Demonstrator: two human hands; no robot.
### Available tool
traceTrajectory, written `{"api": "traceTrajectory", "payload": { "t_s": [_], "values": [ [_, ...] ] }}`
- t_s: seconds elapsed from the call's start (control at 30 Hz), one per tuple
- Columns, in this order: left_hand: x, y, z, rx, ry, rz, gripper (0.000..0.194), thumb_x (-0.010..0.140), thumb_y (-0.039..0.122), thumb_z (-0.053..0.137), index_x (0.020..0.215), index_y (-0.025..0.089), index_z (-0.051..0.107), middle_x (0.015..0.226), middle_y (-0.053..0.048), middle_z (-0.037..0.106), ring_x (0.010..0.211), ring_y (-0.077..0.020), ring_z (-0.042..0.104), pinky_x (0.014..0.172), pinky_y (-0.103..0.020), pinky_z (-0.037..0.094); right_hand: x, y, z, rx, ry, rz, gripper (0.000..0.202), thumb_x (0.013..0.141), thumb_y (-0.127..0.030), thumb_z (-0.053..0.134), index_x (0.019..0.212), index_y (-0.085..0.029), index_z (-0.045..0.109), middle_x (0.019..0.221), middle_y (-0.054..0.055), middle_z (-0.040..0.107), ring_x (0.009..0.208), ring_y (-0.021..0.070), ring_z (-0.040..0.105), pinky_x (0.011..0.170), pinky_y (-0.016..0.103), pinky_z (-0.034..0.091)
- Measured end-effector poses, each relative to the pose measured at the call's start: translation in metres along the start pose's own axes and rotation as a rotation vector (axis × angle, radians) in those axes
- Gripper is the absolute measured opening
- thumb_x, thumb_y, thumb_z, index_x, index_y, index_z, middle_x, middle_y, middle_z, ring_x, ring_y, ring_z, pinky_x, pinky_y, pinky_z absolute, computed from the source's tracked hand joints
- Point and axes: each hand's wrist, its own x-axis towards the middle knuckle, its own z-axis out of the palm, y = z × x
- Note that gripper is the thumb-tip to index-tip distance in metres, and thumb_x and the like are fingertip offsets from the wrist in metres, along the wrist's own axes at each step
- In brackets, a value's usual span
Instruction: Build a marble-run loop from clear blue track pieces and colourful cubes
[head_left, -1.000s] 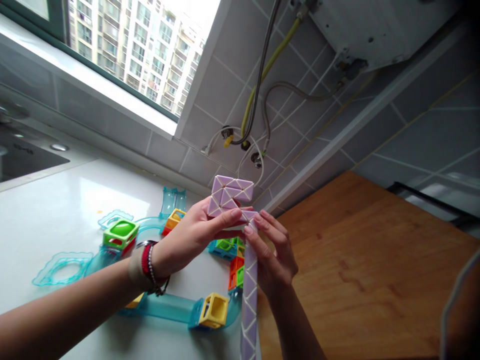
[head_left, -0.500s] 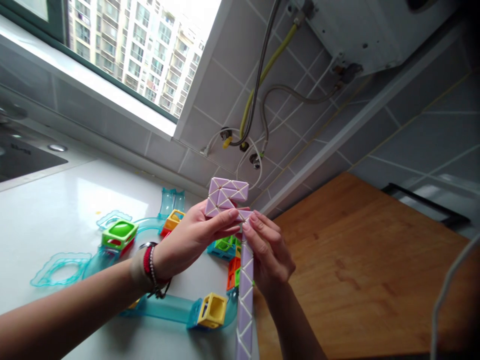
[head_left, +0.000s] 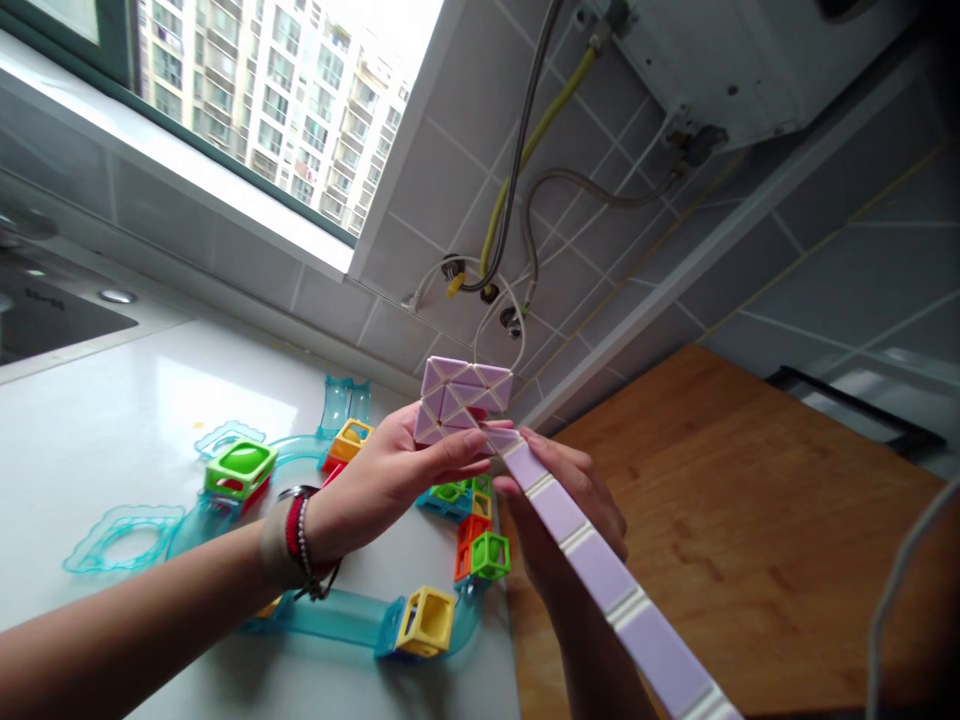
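Note:
A lilac snake puzzle with pale seams (head_left: 589, 545) is held in the air at the centre. Its far end is folded into a compact block of triangles, and a long straight tail runs down to the lower right. My left hand (head_left: 390, 470) grips the folded block, thumb on the near side. My right hand (head_left: 559, 500) pinches the puzzle where the tail leaves the block; the tail partly covers this hand and forearm. Bracelets circle my left wrist.
Below the hands, a turquoise track (head_left: 330, 615) with yellow, green and orange cube blocks lies on the white counter (head_left: 247, 680). A wooden board (head_left: 720, 530) is at the right. Hoses hang by the tiled wall, beside a window.
The straight tail has swung from pointing straight down to slanting lower right, turning its flat side into view. My right hand has turned and shifted slightly right; the folded block has tilted a little.

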Motion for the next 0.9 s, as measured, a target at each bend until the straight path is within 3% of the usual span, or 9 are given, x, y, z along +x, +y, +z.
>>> {"api": "traceTrajectory", "payload": {
  "t_s": [0.07,0.27,0.5,0.57,0.67,0.73,0.8,0.9],
  "values": [
    [0.000,-0.001,0.001,-0.037,0.019,-0.019,0.031,0.091,0.035,0.077,0.115,0.016,0.070,0.121,-0.013,0.076,0.110,-0.0277,0.074,0.098,-0.040,0.059,-0.001,-0.001,0.000,-0.011,-0.008,-0.014,0.043,0.089,-0.014,0.077,0.129,-0.026,0.069,0.112,0.010,0.077,0.101,0.0287,0.076,0.082,0.042,0.069],
    [-0.001,-0.006,0.001,-0.126,0.078,-0.078,0.026,0.093,0.038,0.073,0.103,0.014,0.072,0.108,-0.013,0.079,0.100,-0.0227,0.076,0.092,-0.032,0.059,-0.020,0.013,0.004,-0.096,-0.173,-0.170,0.047,0.095,-0.008,0.066,0.138,-0.028,0.065,0.129,0.009,0.072,0.127,0.0324,0.065,0.100,0.052,0.063],
    [0.001,-0.002,-0.003,-0.079,0.054,-0.200,0.038,0.093,0.046,0.071,0.115,0.015,0.073,0.116,-0.014,0.078,0.105,-0.0251,0.075,0.096,-0.037,0.057,-0.021,0.023,-0.003,-0.032,-0.249,-0.234,0.051,0.092,-0.004,0.068,0.138,-0.024,0.066,0.136,0.011,0.069,0.132,0.0334,0.061,0.105,0.051,0.059],
    [0.003,0.002,-0.007,0.007,0.059,-0.148,0.040,0.092,0.046,0.073,0.117,0.016,0.072,0.118,-0.013,0.077,0.109,-0.0259,0.074,0.101,-0.040,0.055,-0.021,0.020,-0.007,0.042,-0.223,-0.052,0.045,0.096,-0.007,0.063,0.137,-0.026,0.066,0.143,0.011,0.064,0.132,0.0317,0.062,0.104,0.050,0.059],
    [0.006,0.005,-0.011,0.087,0.043,-0.050,0.040,0.091,0.043,0.076,0.122,0.018,0.071,0.123,-0.011,0.076,0.116,-0.0272,0.071,0.104,-0.043,0.054,-0.017,0.013,-0.009,0.311,-0.208,0.476,0.033,0.104,-0.024,0.054,0.135,-0.024,0.066,0.134,0.013,0.068,0.119,0.0272,0.070,0.092,0.043,0.064],
    [0.007,0.005,-0.012,0.131,-0.028,-0.021,0.038,0.091,0.042,0.075,0.120,0.018,0.071,0.123,-0.011,0.075,0.117,-0.0279,0.070,0.103,-0.044,0.055,-0.012,0.009,-0.009,0.518,-0.249,0.764,0.030,0.102,-0.036,0.059,0.128,-0.022,0.067,0.123,0.013,0.074,0.108,0.0254,0.074,0.087,0.038,0.064],
    [0.008,0.002,-0.013,0.198,-0.079,0.016,0.035,0.092,0.041,0.074,0.116,0.017,0.072,0.120,-0.011,0.076,0.113,-0.0268,0.071,0.101,-0.043,0.056,-0.005,0.005,-0.008,0.613,-0.279,0.907,0.029,0.095,-0.041,0.071,0.116,-0.021,0.070,0.115,0.011,0.077,0.102,0.0240,0.075,0.086,0.035,0.063],
    [0.010,-0.003,-0.017,0.364,-0.089,0.077,0.033,0.091,0.041,0.075,0.113,0.017,0.074,0.113,-0.008,0.077,0.106,-0.0239,0.071,0.096,-0.037,0.056,0.006,0.001,-0.009,0.563,-0.253,0.952,0.024,0.091,-0.038,0.077,0.106,-0.020,0.072,0.104,0.007,0.078,0.092,0.0200,0.074,0.083,0.030,0.060]
  ]
}}
